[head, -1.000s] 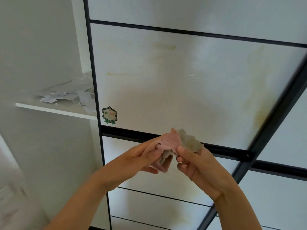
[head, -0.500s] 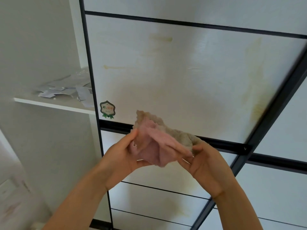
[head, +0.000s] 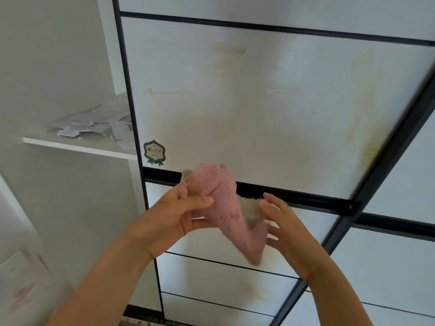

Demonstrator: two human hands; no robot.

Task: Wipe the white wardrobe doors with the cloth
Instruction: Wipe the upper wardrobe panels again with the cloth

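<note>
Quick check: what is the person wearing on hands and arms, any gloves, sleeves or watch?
Nothing worn shows. The left hand and right hand are bare, no gloves. The left forearm and right forearm are uncovered to the frame's bottom edge: no sleeve, watch or bracelet. The right fingers are blurred, so a ring cannot be ruled out.

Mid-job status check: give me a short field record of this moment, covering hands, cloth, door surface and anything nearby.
left hand: grips the pink fluffy cloth, thumb across it
right hand: fingers straight beside the cloth's beige side; contact blurred
cloth position: bunched, in front of the black rail, apparently off the door
door: white wardrobe door panel with yellowish stains near top and right edge
sticker: green badge sticker, panel's lower left corner
side: white shelf holding scattered papers
</note>
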